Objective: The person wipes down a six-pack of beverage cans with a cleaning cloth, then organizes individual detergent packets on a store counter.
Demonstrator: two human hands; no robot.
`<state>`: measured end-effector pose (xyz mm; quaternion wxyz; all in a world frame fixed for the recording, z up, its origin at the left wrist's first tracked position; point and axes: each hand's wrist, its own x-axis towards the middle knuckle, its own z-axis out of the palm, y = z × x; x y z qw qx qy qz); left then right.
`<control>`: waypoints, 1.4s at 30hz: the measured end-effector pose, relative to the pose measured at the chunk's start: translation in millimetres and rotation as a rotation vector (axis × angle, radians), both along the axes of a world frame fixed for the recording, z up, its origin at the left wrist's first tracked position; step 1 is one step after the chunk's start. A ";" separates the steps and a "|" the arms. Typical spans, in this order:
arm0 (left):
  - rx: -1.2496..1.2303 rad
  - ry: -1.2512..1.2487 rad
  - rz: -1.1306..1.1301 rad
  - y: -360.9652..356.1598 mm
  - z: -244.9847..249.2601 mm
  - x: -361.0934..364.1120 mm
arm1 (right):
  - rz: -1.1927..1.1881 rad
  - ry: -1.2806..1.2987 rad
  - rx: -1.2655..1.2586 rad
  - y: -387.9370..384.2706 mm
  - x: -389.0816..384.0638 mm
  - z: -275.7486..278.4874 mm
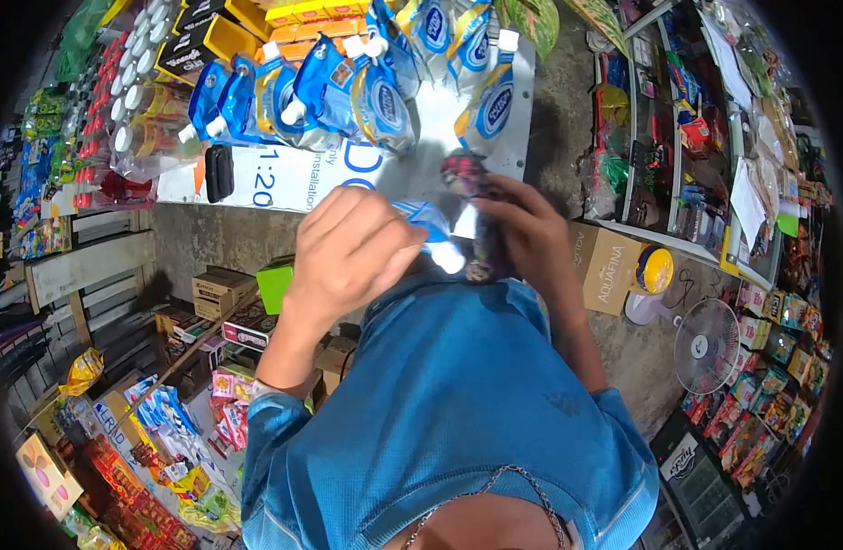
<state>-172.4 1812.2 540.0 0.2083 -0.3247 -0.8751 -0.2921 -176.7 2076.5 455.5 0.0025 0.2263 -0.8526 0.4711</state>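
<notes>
My left hand (pixel 348 247) is closed on a blue pouch (pixel 423 220) with a white cap (pixel 447 258), held in front of my chest. Most of that pouch is hidden behind my fingers and a cloth. Fingers bent, my right hand (pixel 534 229) grips a dark patterned cloth (pixel 467 174) with pink patches, right beside the pouch. Just beyond both hands, a white surface (pixel 504 128) bears several blue, white and yellow capped pouches (pixel 325 92). One pouch (pixel 487 108) stands apart on the right side of the group.
A black case (pixel 220 174) lies near the surface's front edge. Capped bottles (pixel 133 137) crowd the left. An Aquafina carton (pixel 609 270), a yellow-lidded jar (pixel 655 269) and a fan (pixel 706 346) are at right. Snack packs (pixel 169 422) fill the lower left; a glass display case (pixel 669 137) stands upper right.
</notes>
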 end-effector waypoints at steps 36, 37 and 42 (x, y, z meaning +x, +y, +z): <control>-0.230 0.018 0.264 59.5 9.8 -172.3 | -0.105 -0.175 -0.167 57.3 3.3 86.3; -0.229 0.018 0.256 59.4 13.0 -169.0 | -0.114 -0.176 -0.167 46.7 1.5 91.4; -0.162 0.138 0.330 64.8 84.6 -122.4 | 0.004 0.053 0.075 25.5 -18.5 76.5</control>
